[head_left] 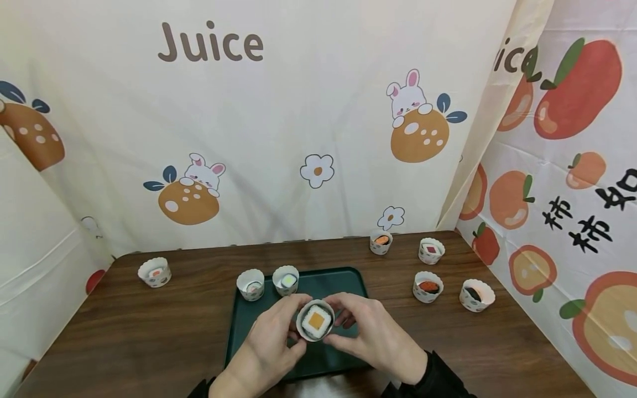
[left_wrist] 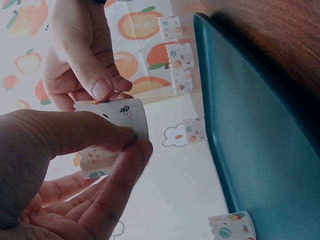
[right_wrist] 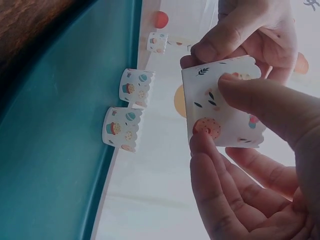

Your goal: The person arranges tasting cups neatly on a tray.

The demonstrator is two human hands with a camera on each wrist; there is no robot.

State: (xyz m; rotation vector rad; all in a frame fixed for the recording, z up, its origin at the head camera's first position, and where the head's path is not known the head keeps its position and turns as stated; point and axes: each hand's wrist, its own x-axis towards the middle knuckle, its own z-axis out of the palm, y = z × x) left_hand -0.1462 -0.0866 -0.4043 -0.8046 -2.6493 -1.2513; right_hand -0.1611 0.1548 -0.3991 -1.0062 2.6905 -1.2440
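Over the tray, my left hand point(head_left: 271, 337) pinches a white patterned paper cup point(left_wrist: 127, 117) between thumb and fingers. My right hand point(head_left: 375, 331) holds the same cup from the other side, its thumb and fingertips against the wall in the right wrist view. The cup is raised off the tray, its opening facing the head camera. Inside it lies a sushi piece point(head_left: 317, 321), white with a dark edge and an orange-yellow square centre. Beneath is the dark green tray point(head_left: 318, 362). Two more sushi cups, one point(head_left: 250, 284) and another point(head_left: 286, 280), stand at its back left.
On the brown table point(head_left: 164, 331), one sushi cup point(head_left: 155, 272) stands far left. Several more stand to the right, among them one with an orange topping point(head_left: 428, 287) and one with a dark band point(head_left: 476, 295). Printed curtains point(head_left: 278, 121) hang behind and at both sides.
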